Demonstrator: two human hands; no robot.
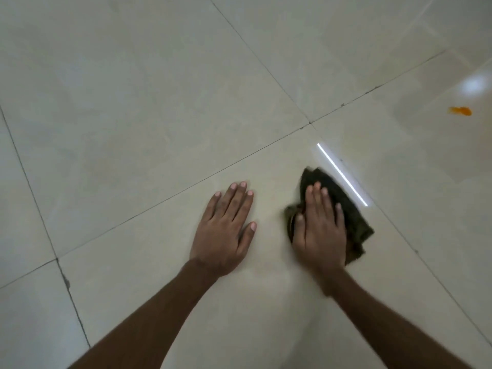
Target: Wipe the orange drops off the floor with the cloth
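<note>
A dark green cloth (348, 209) lies bunched on the pale tiled floor (133, 129). My right hand (318, 230) presses flat on top of it, thumb tucked at the cloth's left edge; the hand and cloth look slightly blurred. My left hand (226, 227) rests flat on the bare tile just to the left, fingers spread, holding nothing. One orange drop (460, 111) sits on the floor far off to the upper right, well apart from the cloth.
Dark grout lines cross the large glossy tiles and meet at a joint (310, 123) above the hands. A bright strip-light reflection (342, 174) runs beside the cloth, and a round glare (474, 85) shows near the orange drop.
</note>
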